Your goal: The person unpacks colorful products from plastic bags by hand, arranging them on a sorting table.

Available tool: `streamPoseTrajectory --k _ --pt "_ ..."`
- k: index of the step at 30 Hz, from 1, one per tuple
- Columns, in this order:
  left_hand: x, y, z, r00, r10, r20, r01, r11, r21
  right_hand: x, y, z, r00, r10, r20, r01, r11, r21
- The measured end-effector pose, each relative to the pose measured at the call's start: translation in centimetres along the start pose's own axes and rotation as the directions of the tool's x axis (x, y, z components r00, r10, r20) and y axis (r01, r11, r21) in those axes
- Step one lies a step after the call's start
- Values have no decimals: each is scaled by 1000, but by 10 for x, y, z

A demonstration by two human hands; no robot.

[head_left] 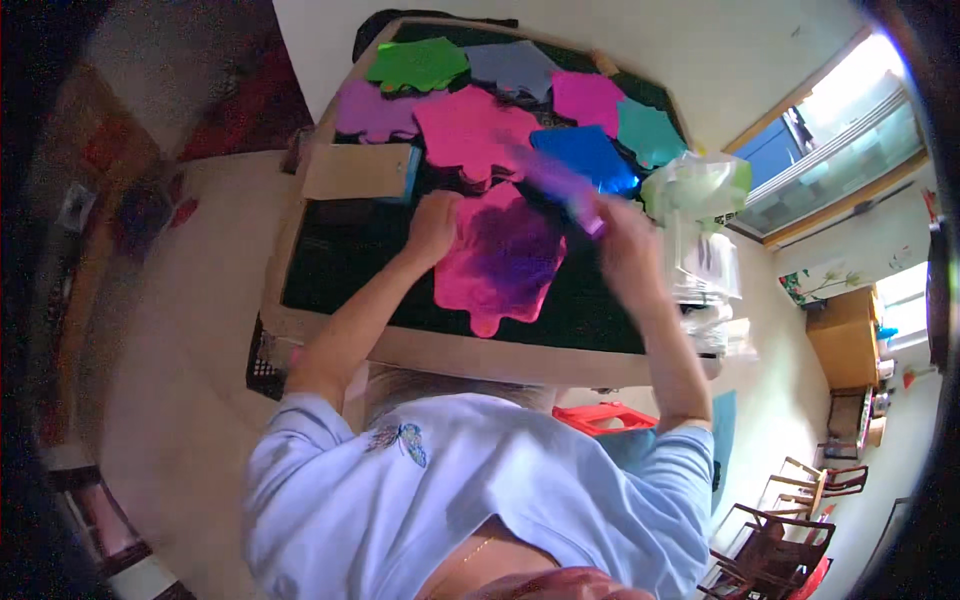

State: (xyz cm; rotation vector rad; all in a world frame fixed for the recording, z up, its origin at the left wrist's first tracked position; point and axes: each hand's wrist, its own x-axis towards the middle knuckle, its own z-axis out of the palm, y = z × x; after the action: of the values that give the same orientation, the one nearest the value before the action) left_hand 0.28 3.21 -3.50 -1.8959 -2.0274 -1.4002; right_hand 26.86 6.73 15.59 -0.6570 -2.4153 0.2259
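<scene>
A shiny pink flower-edged cutout lies before me on the dark green table top, with a dark purple shadow or reflection across it. At its upper left edge is my left hand, fingers curled closed; whether they pinch the edge is hidden. My right hand, blurred by motion, is closed on a thin purple sheet. That sheet is smeared too and slants up to the left over the table. Beyond it lie a larger pink cutout stack and a shiny blue piece.
Green, grey, magenta, teal and lilac cutouts lie toward the far side. A tan box sits at the left, clear plastic bags along the right edge. A red basket is below the table.
</scene>
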Motion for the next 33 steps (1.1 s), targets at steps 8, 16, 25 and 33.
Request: streamPoseTrajectory --k 8,16,25,33 --pt "27 -16 -5 988 -77 131 69 995 67 -96 -59 96 939 -83 335 41 990 132" --pt "45 31 11 953 -298 54 263 903 340 -70 -37 72 832 -273 482 150 949 278" --pt "44 22 27 952 -305 5 283 890 358 55 50 167 999 4 42 -7 997 81" --pt "44 31 17 936 -335 105 285 900 331 83 69 213 980 -58 190 87 986 -145"
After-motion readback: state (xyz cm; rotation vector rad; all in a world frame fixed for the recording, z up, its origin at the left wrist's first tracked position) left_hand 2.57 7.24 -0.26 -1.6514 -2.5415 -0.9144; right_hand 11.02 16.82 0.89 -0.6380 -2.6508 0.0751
